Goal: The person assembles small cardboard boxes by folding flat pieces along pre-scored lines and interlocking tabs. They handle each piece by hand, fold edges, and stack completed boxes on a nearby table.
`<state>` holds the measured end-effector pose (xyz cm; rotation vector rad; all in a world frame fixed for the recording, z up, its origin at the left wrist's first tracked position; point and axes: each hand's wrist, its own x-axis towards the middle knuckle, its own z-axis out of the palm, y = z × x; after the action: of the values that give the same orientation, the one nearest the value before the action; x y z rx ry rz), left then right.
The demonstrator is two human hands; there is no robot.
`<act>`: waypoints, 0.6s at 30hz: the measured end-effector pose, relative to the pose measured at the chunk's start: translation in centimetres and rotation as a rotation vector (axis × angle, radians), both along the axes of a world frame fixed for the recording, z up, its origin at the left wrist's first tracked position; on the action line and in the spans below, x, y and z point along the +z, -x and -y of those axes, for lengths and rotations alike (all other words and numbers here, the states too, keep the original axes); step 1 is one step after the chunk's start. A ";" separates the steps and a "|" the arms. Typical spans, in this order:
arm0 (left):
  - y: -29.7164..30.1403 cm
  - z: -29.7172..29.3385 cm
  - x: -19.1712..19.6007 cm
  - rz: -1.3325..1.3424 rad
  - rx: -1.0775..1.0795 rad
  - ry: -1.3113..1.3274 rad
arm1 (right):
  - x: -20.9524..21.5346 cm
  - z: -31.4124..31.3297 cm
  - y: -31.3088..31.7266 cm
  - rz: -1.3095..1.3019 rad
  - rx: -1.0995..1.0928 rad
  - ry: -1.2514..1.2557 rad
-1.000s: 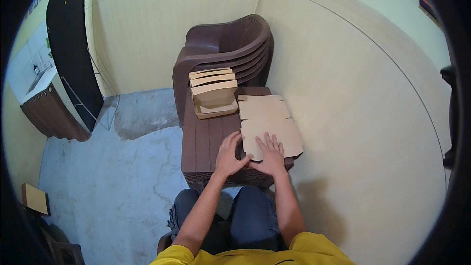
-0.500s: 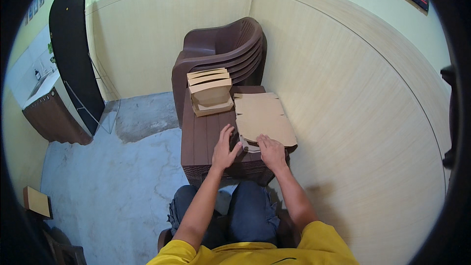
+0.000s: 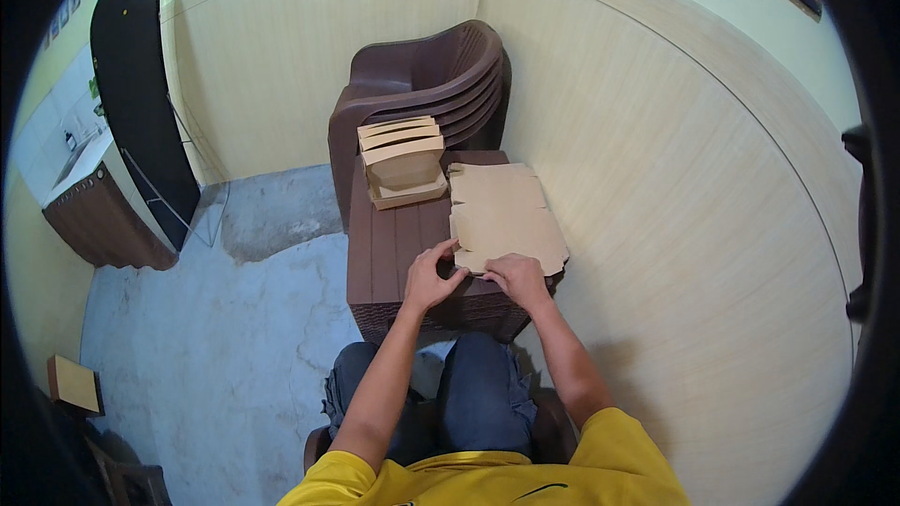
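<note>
- On the brown table [image 3: 394, 253], we see a stack of flat cardboard sheets [image 3: 502, 215] by the wall.
- Our left hand [image 3: 431, 276] pinches the stack's near-left corner, fingers curled on its edge.
- Our right hand [image 3: 516, 276] presses the near edge, fingers together.
- Folded boxes [image 3: 403, 161] stand behind, before stacked chairs [image 3: 441, 70].

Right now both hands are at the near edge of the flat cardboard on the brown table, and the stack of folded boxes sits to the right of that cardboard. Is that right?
Not quite. In the head view the boxes sit to the left of the cardboard, at the table's far end. The rest holds: the left hand and right hand are at the cardboard's near edge.
</note>
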<state>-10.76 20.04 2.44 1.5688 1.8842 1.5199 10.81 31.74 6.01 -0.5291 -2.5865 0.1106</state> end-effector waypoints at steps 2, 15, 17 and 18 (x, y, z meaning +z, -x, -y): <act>0.1 0.1 0.0 -0.030 -0.005 -0.019 | 0.3 -0.1 0.0 -0.011 -0.006 0.044; -0.3 -0.5 -1.0 -0.024 0.070 0.016 | 0.3 0.8 0.9 -0.102 0.009 -0.012; -0.2 -0.7 -0.7 -0.050 0.067 0.005 | 0.4 1.1 1.3 -0.162 0.008 -0.106; -0.3 -0.6 -0.6 -0.076 0.054 -0.017 | 0.5 1.3 1.3 -0.164 -0.026 -0.147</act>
<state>-10.45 20.65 1.86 1.6169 1.9751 1.5227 9.47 30.43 6.49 -0.4792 -2.4043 -0.0434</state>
